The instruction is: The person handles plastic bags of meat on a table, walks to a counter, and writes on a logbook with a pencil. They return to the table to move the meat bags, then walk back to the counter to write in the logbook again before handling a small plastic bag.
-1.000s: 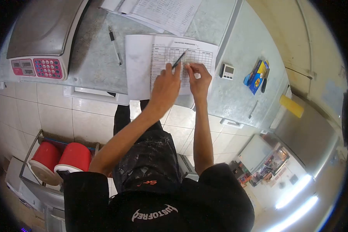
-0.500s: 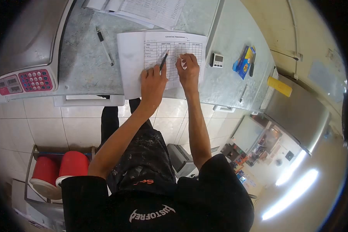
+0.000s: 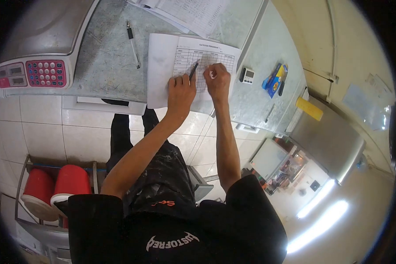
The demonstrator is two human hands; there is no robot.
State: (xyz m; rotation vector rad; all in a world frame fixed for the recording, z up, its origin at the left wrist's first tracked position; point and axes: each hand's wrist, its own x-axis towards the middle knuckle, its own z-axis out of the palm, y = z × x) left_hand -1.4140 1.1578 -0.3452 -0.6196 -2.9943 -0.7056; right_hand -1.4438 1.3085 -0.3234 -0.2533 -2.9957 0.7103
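Note:
A printed form (image 3: 185, 68) with a table of rows and columns lies on the metal worktop, on a stack of white paper. My left hand (image 3: 181, 96) rests on its lower part, a dark pen (image 3: 194, 69) between thumb and forefinger, tip slanting up over the table. On the form's right side, my right hand (image 3: 219, 81) is closed, its fingers pinched around a small white thing (image 3: 212, 75) that I cannot make out. Left of the form lies another pen (image 3: 133, 46), clear with a black cap.
A weighing scale (image 3: 46, 72) with a pink keypad stands at the left. Right of the form are a small white timer (image 3: 247, 76) and a blue-and-yellow packet (image 3: 275, 81). More written sheets (image 3: 193, 15) lie at the back. Red containers (image 3: 72, 182) sit on a rack below left.
The whole view has shifted and turned slightly. My right hand's fingers have curled tighter around the small white thing. My left hand stays on the form with the pen.

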